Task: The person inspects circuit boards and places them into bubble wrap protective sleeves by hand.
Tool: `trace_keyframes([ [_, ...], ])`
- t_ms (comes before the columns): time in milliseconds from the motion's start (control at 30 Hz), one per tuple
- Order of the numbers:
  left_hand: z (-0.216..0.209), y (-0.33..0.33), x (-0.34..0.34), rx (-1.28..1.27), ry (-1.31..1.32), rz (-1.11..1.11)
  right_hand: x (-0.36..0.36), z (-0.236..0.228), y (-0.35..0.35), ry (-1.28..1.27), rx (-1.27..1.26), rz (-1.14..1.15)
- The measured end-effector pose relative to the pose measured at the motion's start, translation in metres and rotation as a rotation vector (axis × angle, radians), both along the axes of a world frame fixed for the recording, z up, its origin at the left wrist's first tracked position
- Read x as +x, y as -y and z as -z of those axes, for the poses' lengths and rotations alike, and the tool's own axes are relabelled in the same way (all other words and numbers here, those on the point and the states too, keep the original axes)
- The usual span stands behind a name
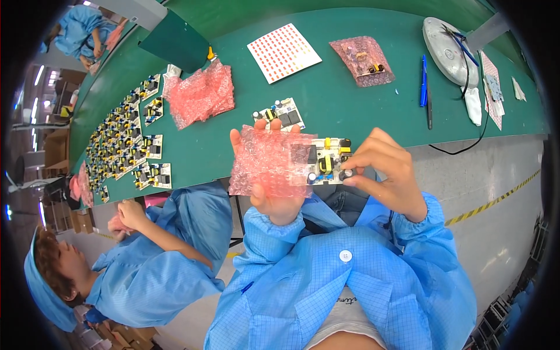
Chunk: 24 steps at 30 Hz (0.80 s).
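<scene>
My left hand (279, 209) is closed round a pink bubble-wrap bag (259, 160), its fingertips showing over the far edge and its thumb at the near side. A circuit board (326, 160) with yellow and black parts sticks partly out of the bag's right end; its left part shows through the film. My right hand (385, 166) pinches the board's right end between thumb and fingers. Just beyond the bag, another circuit board (284, 115) lies on the green table (233, 143).
Rows of circuit boards (119, 137) cover the table's left side, beside a pile of pink bubble bags (204, 93). A sticker sheet (284, 52), a bagged board (363, 61), a blue pen (423, 81) and pliers (461, 44) lie farther back. A co-worker (151, 262) sits at my left.
</scene>
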<state>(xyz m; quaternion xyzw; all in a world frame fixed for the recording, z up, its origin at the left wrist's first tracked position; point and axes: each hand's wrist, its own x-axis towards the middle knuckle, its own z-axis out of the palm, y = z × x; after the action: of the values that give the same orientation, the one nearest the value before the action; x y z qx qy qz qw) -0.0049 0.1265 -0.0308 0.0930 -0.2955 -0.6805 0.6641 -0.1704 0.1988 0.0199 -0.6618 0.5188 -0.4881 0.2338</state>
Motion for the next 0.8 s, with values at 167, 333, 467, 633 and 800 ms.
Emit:
trace_keyframes([
  [167, -0.001, -0.007, -0.006, -0.053, 0.083, -0.021, 0.010, 0.000, 0.003, -0.029, -0.057, 0.017],
  [333, 0.000, -0.005, -0.008, -0.102, 0.148, -0.046, 0.015, 0.002, 0.003, -0.035, -0.071, 0.010],
  [467, 0.002, -0.004, -0.004, -0.109, 0.157, -0.048, 0.015, 0.003, 0.001, 0.002, -0.026, 0.014],
  [633, 0.003, -0.010, -0.008, -0.119, 0.163, -0.004, 0.023, 0.012, 0.007, 0.032, -0.099, 0.068],
  [800, 0.001, -0.013, -0.015, -0.115, 0.211, -0.017, 0.026, 0.021, 0.012, 0.038, -0.194, 0.044],
])
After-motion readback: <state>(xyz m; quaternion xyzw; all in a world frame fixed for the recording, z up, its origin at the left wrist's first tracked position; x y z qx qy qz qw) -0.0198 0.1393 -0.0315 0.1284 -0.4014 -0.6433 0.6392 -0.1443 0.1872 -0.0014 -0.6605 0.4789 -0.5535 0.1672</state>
